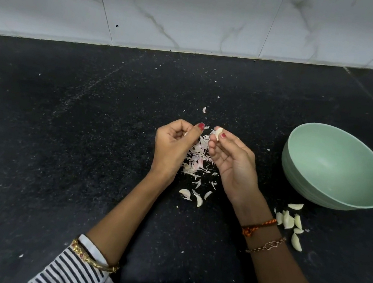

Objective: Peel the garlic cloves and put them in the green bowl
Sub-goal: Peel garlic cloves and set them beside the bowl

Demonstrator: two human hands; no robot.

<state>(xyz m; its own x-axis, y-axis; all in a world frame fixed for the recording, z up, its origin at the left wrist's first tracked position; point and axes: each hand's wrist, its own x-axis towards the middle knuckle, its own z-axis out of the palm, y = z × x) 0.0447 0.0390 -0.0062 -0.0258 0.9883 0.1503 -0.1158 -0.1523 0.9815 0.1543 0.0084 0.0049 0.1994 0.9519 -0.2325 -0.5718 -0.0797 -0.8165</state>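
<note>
Head cam looks down at a black counter with both hands working over a pile of papery garlic skins. Right hand pinches a garlic clove between thumb and fingertips – it looks mostly bare already, maybe a scrap of skin hanging off the tip. Left hand is curled with thumb against the fingers right beside it; probably pulling off a bit of peel, but I can't really tell if anything's in that pinch.

Progress-wise I'd say roughly halfway, and here's the funny part – the green bowl off to the right looks empty as far as I can see. A bunch of peeled cloves sits on the counter just below it, by the right wrist. A couple more pieces lie near the skins, and whether those are cloves or husks is hard to say. So the peeling's well underway, but the moving-to-bowl bit isn't started.
</note>
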